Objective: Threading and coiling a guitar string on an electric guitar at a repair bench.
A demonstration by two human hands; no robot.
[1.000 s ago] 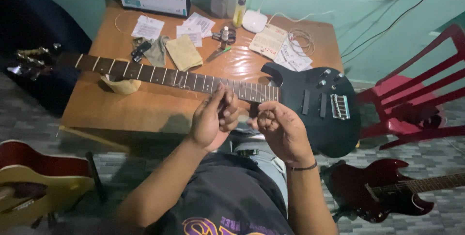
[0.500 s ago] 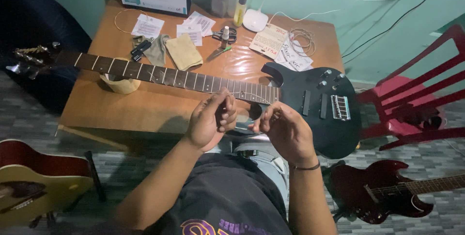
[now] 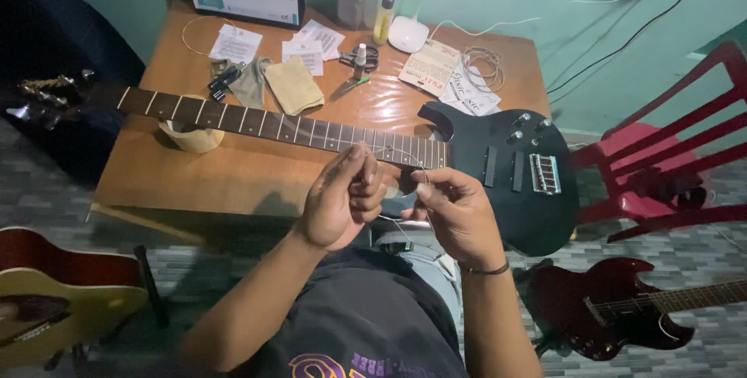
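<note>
Two hands, the left hand (image 3: 342,199) and right hand (image 3: 455,210), pinch a thin guitar string (image 3: 402,230) above the lap, beside the black electric guitar (image 3: 498,168) on the table (image 3: 233,175). The springy wire could slip loose and whip if either pinch eases.

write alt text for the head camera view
Two bare hands, left hand and right hand, pinch a thin guitar string above a black electric guitar lying on a wooden table with papers. A red chair stands alongside.

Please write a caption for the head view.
Both hands, left and right, pinch a thin guitar string above a black electric guitar.
</note>
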